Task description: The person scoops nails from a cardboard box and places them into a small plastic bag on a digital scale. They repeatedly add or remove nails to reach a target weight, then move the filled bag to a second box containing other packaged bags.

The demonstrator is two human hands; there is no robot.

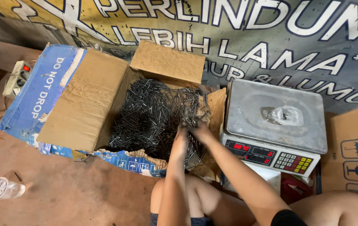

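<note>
Digging both hands, left hand (182,136) and right hand (198,129), closed on tangled nails (145,115) in the torn box (83,100), we risk pricked fingers and spills.

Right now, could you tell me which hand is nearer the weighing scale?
Right. The right hand is in the nail box beside the weighing scale; the left hand is just farther away.

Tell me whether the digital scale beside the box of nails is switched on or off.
On. The grey digital scale shows lit red digits on its front display, and a small clear plastic bag lies on its metal platter.
</note>
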